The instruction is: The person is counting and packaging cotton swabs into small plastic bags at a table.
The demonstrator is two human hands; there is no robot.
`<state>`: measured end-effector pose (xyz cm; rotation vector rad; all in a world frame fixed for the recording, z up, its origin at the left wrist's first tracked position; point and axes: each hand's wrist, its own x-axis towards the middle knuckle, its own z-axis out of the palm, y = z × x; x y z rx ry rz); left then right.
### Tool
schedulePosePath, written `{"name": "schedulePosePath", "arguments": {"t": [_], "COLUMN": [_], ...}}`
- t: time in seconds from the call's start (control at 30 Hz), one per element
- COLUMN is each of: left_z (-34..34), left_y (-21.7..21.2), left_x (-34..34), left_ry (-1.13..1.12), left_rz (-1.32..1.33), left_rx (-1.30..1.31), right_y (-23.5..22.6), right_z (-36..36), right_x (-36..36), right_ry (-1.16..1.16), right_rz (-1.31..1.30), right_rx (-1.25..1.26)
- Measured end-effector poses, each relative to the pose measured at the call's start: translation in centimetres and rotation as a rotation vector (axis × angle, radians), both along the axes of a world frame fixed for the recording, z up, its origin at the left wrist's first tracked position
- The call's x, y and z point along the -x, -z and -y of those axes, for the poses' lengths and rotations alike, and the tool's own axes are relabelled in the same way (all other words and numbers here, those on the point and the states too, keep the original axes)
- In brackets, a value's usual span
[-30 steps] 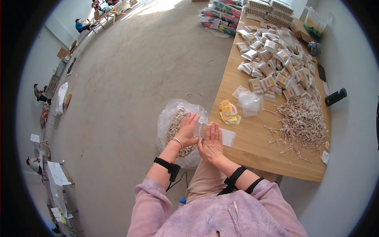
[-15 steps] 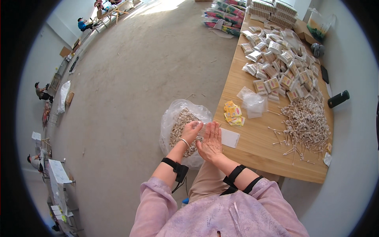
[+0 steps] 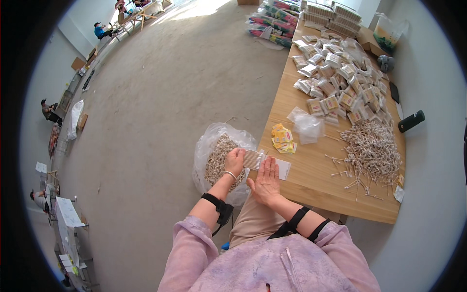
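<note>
My left hand [image 3: 235, 161] is closed on one end of a flat packet of cotton swabs [image 3: 252, 159], whose sticks lie side by side. Beside it, my right hand [image 3: 265, 181] lies flat with fingers stretched, at the packet's other end and over part of a white card [image 3: 283, 169] at the table's near left edge. Under the left forearm stands a big clear plastic bag [image 3: 201, 158] filled with loose swabs [image 3: 217, 158]. Just beyond the right hand, small yellow printed cards [image 3: 283, 138] form a little stack on the table.
On the wooden table [image 3: 316, 182] are empty clear bags [image 3: 307, 127], a heap of packed swabs [image 3: 335, 73], a pile of loose swabs [image 3: 372, 151], a dark bottle [image 3: 411, 121] and a phone [image 3: 394, 92]. Colourful bundles [image 3: 272, 24] lie beyond. Several people work far left.
My hands have drawn apart, the right one shifting to the right. More of the swab packet now shows between them. The view has shifted slightly.
</note>
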<state>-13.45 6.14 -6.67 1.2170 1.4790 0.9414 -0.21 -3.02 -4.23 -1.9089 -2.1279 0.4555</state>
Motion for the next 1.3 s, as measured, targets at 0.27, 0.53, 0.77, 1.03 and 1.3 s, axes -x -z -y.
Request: {"name": "schedulePosePath", "arguments": {"t": [0.27,0.53,0.77,1.03,1.3], "left_z": [0.3,0.2,0.3,0.3,0.6], "left_y": [0.9,1.4,1.1,0.9,1.1], "left_x": [0.4,0.5,0.7,0.5,0.5], "left_ry": [-0.014,-0.005,0.001,-0.002,-0.041], "left_rz": [-0.212,-0.046,-0.156,-0.134,-0.145], "left_rx": [-0.167,-0.073,-0.097,-0.116,-0.174], "right_y": [-0.2,-0.6,-2.6,-2.1,-1.7], "right_z": [0.0,-0.5,-4.0,-7.0,-7.2], "right_x": [0.4,0.0,-1.3,-2.3,-2.0], "right_ry": [-0.039,0.001,0.115,0.121,0.061], "right_rz": [-0.021,-0.070,-0.134,-0.319,-0.243], "right_rx": [0.016,-0.056,-0.148,-0.102,-0.121]}}
